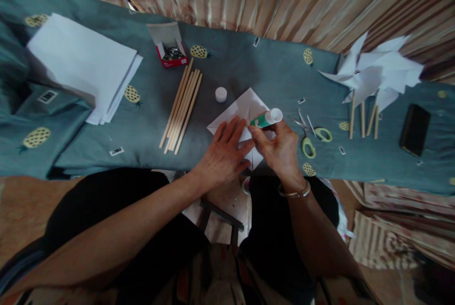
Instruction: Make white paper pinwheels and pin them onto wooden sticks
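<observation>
My right hand point(282, 146) grips a green and white glue stick point(266, 118), tilted with its lower end over a white paper square point(227, 116). The sheet is cut or creased along lines that run from its corners toward the middle. Spread fingers of my left hand point(229, 153) lie flat on the paper's left part. Both hands cover some of the sheet, and the glue stick's tip is hidden. A white cap point(221, 95) stands just beyond the paper. Scissors point(308, 135) with green handles lie open to the right of my right hand.
Several wooden sticks point(182, 108) lie left of the paper, below a red box of metal pins point(172, 53). Stacked white sheets point(85, 63) are at far left. Paper pinwheels point(369, 70) on sticks and a dark phone point(415, 129) lie at right on the green cloth point(245, 65).
</observation>
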Action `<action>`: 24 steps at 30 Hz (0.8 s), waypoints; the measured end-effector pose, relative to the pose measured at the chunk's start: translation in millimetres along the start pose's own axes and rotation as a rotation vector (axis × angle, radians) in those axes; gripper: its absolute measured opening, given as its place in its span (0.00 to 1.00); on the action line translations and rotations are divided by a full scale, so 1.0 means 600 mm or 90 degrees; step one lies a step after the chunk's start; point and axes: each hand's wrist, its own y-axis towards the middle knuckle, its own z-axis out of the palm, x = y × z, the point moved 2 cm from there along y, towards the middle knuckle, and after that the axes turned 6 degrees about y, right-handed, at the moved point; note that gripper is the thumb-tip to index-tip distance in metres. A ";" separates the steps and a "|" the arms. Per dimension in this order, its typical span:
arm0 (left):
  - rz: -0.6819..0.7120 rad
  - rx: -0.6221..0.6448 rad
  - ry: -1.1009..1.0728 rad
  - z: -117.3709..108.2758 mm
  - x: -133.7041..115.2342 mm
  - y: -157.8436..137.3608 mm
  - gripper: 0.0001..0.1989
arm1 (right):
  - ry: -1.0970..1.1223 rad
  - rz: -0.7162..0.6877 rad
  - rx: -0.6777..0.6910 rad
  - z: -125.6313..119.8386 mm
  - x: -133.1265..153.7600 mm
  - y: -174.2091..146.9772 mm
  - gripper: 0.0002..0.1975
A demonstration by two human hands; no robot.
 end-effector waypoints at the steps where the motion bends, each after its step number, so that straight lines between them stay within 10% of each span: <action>1: -0.001 0.002 0.001 -0.001 0.000 0.000 0.27 | -0.001 0.001 0.004 0.000 0.001 0.000 0.16; 24: 0.002 0.025 0.023 -0.006 -0.004 0.003 0.25 | -0.026 -0.060 0.029 0.004 0.006 -0.002 0.16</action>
